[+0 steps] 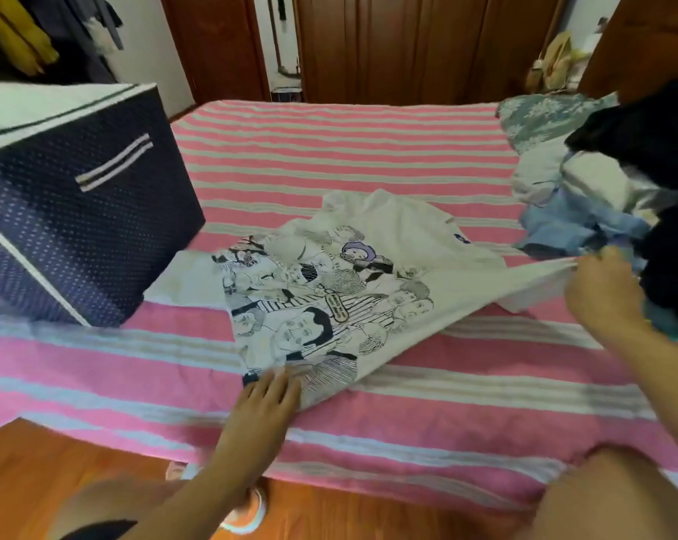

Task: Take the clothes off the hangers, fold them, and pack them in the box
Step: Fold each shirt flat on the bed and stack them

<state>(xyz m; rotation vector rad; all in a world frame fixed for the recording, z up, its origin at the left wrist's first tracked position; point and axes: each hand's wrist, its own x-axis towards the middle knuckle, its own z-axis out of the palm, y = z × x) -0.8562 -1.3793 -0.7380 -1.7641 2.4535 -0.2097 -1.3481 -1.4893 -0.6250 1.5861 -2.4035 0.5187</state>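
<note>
A white T-shirt (399, 231) printed with black line-drawn faces lies spread on the bed. My left hand (269, 397) lies flat on its near corner, fingers straight, pressing it down. My right hand (602, 292) pinches the shirt's right edge and pulls it taut, a little above the sheet. A navy dotted fabric box (76, 212) with white trim and a strap handle stands on the bed's left side, touching the shirt's left sleeve.
The bed carries a pink, white and blue striped sheet (368, 150). A pile of clothes (586, 212), white, light blue and black, sits at the right. Clothes (25, 37) hang at the top left. Wooden wardrobe doors (407, 44) stand behind; orange wood floor (57, 469) lies below.
</note>
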